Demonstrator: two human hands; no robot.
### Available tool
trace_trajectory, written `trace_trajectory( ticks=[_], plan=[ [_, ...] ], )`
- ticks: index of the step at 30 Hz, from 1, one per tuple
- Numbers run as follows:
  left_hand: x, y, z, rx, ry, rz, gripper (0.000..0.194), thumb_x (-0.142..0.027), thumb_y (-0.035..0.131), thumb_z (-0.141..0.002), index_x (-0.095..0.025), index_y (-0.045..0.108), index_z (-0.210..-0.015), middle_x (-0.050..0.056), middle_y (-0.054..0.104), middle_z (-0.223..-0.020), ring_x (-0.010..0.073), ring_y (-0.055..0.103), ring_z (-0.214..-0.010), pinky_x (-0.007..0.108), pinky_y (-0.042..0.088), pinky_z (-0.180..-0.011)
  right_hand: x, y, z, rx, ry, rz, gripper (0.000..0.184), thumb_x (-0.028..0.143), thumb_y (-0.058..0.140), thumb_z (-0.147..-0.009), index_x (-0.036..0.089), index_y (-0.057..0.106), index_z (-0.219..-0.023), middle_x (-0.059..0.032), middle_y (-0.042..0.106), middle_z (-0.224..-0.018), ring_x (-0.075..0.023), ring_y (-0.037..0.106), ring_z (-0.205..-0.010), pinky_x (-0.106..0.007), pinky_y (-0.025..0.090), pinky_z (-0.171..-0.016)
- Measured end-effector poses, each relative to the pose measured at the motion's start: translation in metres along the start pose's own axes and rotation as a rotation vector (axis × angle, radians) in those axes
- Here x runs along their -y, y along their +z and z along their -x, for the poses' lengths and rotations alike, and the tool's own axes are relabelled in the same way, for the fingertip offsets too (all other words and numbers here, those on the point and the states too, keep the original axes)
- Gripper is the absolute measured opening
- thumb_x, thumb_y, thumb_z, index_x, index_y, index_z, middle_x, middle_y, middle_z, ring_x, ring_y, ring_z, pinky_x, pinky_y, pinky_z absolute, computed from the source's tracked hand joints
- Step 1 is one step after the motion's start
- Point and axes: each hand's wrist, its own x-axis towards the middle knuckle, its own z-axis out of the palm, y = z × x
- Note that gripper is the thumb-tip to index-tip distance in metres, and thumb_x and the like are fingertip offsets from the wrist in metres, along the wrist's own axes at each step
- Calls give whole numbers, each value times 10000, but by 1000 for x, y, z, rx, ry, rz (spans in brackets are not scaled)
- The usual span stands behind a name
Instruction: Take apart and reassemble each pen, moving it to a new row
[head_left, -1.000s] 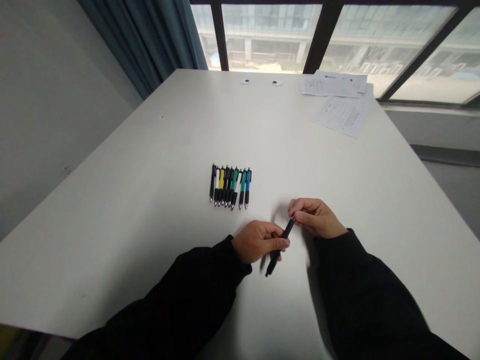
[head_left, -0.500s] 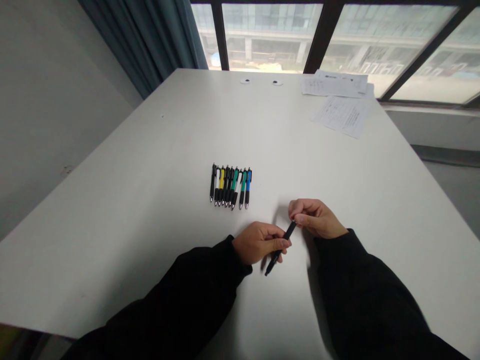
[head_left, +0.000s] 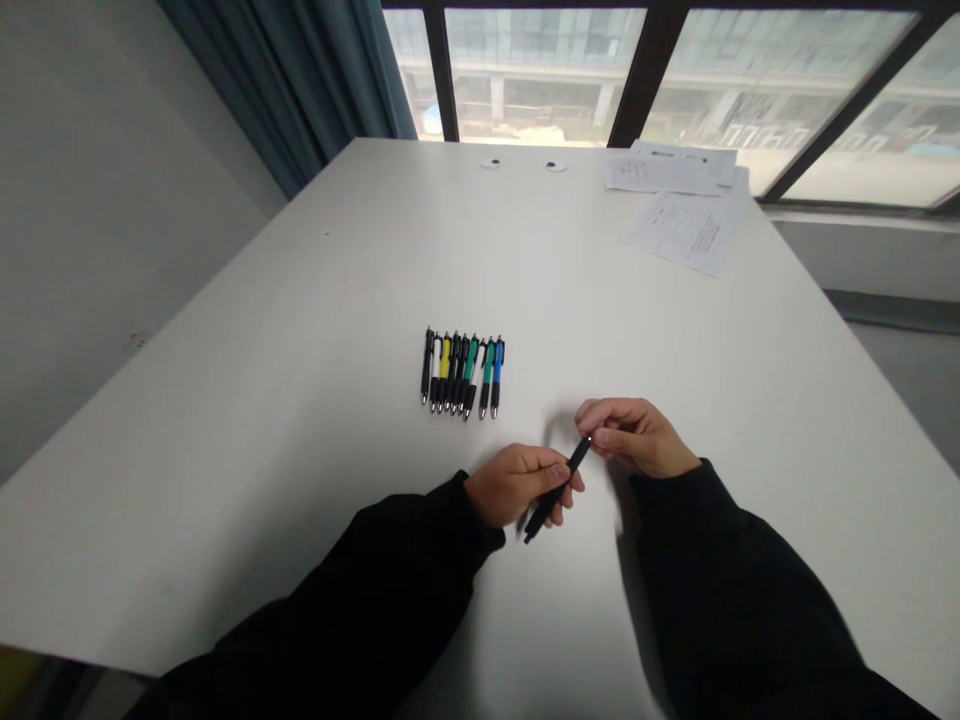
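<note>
A black retractable pen (head_left: 559, 490) slants between my hands, its tip end pointing down and to the left. My left hand (head_left: 521, 490) grips its lower half with curled fingers. My right hand (head_left: 634, 437) pinches its upper end between thumb and fingertips. Both hands hold the pen just above the white table (head_left: 300, 330). Farther up the table, a tight row of several pens (head_left: 461, 375) lies side by side, with white, yellow, green and blue barrels and their tips toward me. Neither hand touches that row.
Printed sheets of paper (head_left: 686, 233) lie at the table's far right corner. Two round cable grommets (head_left: 556, 165) sit near the far edge. Beyond the table are a large window (head_left: 544, 75) and a teal curtain (head_left: 285, 85). A wall stands on the left.
The pen's lower tip has shifted slightly up and left, and the pen now lies at a shallower slant. My hands stay in nearly the same place.
</note>
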Motion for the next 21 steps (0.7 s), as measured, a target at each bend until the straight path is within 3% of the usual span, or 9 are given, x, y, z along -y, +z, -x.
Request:
trace_trajectory(
  ticks=[12,17,21],
  plan=[
    [-1,-3,-2,12,-36,82,455,-542,682,-789,-90,649,-826,21,603,-647,98,577,-461,202,469,-410,-1,-2,1,-87,44,44,232,269,840,-678,196,746,-877,-55,714,-804,-133,596,-626,-250,424,-534],
    [-2,-2,-2,9,-61,49,439,-515,731,-747,-90,647,-819,22,616,-648,108,593,-456,209,480,-407,0,-3,-1,-23,16,175,172,292,811,-726,175,700,-784,-14,633,-695,-121,527,-616,-261,387,-572],
    [-3,0,-1,-4,-69,-23,430,-502,757,-720,-94,645,-790,15,616,-624,101,578,-429,199,456,-384,2,2,-1,-12,21,258,358,378,782,-756,168,536,-601,39,469,-568,-99,397,-547,-259,293,-531]
  ],
)
